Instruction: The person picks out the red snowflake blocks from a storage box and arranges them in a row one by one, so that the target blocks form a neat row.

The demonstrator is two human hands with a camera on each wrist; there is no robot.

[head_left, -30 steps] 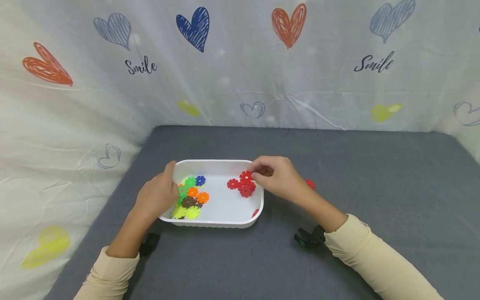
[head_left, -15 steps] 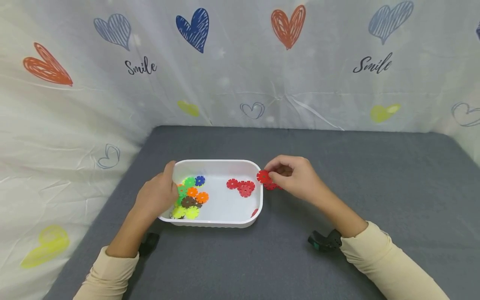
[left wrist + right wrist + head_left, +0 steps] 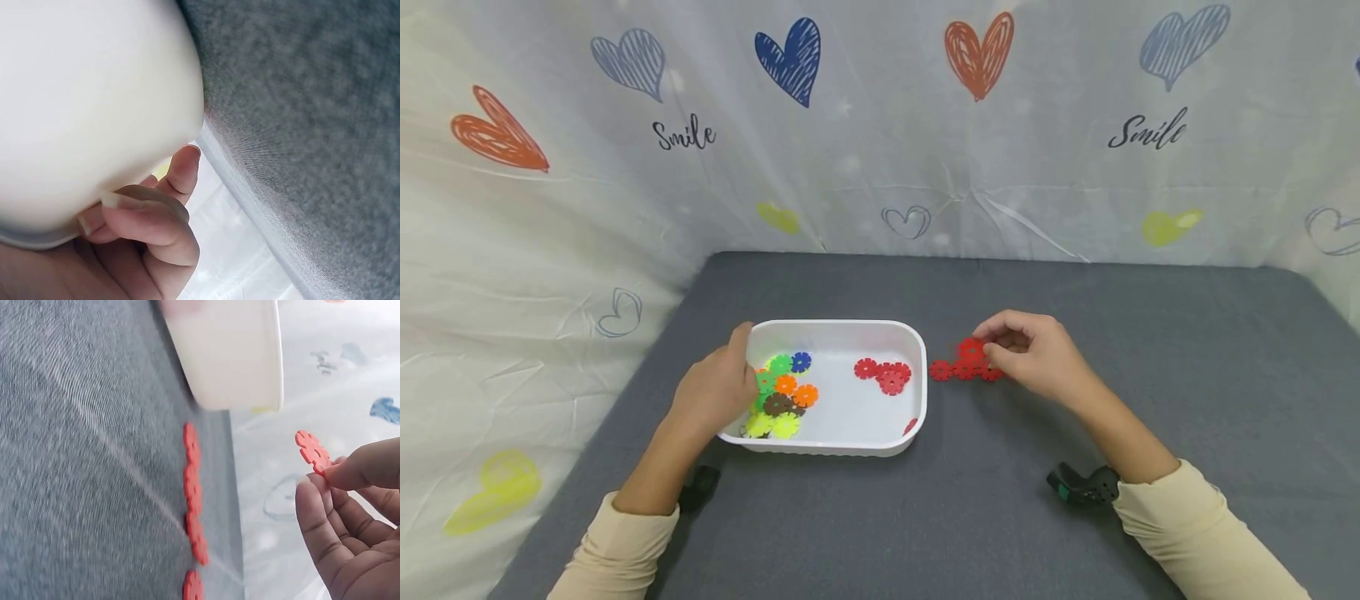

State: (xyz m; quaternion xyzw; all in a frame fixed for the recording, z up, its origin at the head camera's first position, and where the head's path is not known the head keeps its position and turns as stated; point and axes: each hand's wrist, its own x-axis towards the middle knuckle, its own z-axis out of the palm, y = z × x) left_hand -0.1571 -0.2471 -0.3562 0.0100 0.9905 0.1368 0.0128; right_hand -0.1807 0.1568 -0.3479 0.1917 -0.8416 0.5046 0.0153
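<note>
My right hand (image 3: 1036, 357) pinches a red flower-shaped disc (image 3: 972, 347) between thumb and fingertips, just right of the white plastic tray (image 3: 842, 421). Below that disc, a row of red discs (image 3: 192, 487) lies on the cloth; in the head view my hand hides its right end. My left hand (image 3: 713, 385) grips the tray at its left side, with fingers curled under the rim in the left wrist view. Inside the tray, red discs (image 3: 891, 382) cluster at the right, while a mixed pile of green, orange, brown, yellow and blue discs (image 3: 784, 384) sits at the left.
A grey cloth (image 3: 880, 525) covers the table. Behind it hangs a white curtain (image 3: 850, 158) printed with hearts and the word Smile. A lone red disc (image 3: 910, 426) leans in the tray's front right corner. Dark wrist cameras (image 3: 1082, 486) sit under both wrists.
My right hand has lifted a red disc out of the tray and carried it right, over the row on the cloth. The left hand and tray have stayed in place.
</note>
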